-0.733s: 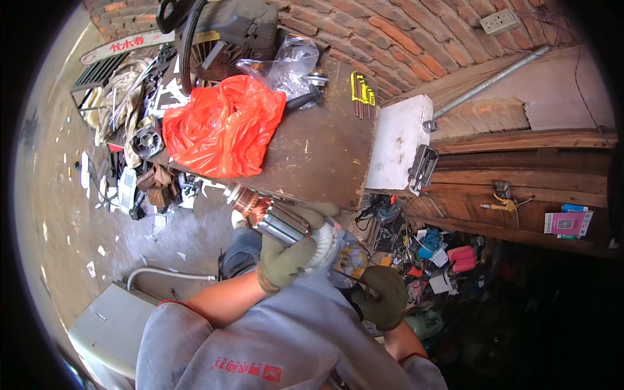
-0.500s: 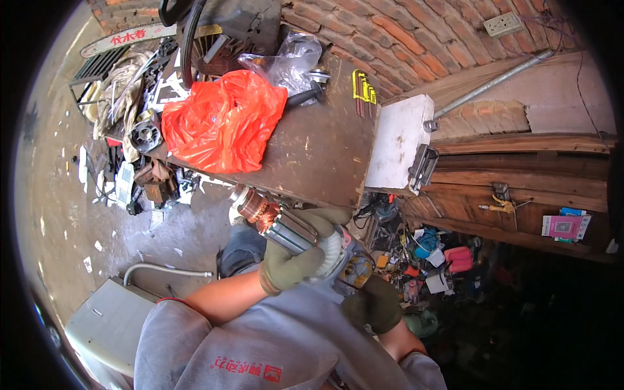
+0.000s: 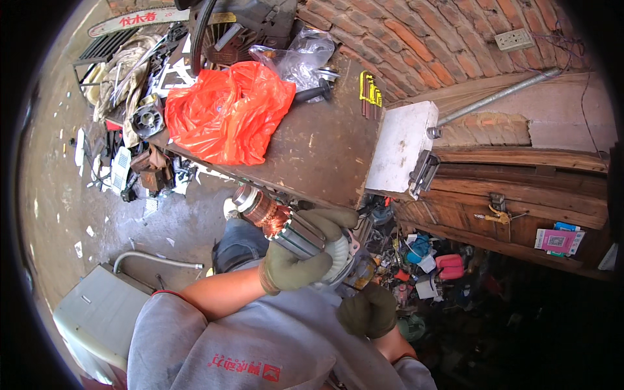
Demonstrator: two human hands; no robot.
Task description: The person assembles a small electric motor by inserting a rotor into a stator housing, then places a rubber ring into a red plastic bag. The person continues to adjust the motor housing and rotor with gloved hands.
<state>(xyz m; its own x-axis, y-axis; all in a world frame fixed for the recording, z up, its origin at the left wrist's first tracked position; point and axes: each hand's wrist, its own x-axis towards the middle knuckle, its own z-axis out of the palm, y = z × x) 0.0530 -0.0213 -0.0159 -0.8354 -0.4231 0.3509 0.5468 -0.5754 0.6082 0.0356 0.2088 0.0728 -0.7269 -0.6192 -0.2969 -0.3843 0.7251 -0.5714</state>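
A motor armature (image 3: pixel 298 235) with copper windings, a steel core and a commutator at its upper-left end lies across my gloved left hand (image 3: pixel 294 270). My left fingers and thumb are wrapped round the steel core. Beside them sits a white ribbed fan (image 3: pixel 340 257) on the same shaft. A grey metal housing part (image 3: pixel 354 246) shows just past the fan. Close by on the lower right, my gloved right hand (image 3: pixel 369 312) is curled closed in front of my body. Whatever its fingers hold is hidden.
A brown workbench (image 3: pixel 318 153) stands ahead, bearing a red plastic bag (image 3: pixel 227 114), a black-handled tool (image 3: pixel 312 93) and a yellow pack of rods (image 3: pixel 370 90). A white block (image 3: pixel 402 146) is at its right end. Mixed parts (image 3: pixel 422 263) lie on the right; a grey cabinet (image 3: pixel 97 312) stands at left.
The view has swung slightly. My left hand keeps its grip on the armature. My right hand has shifted a little down and left, its fingers still curled.
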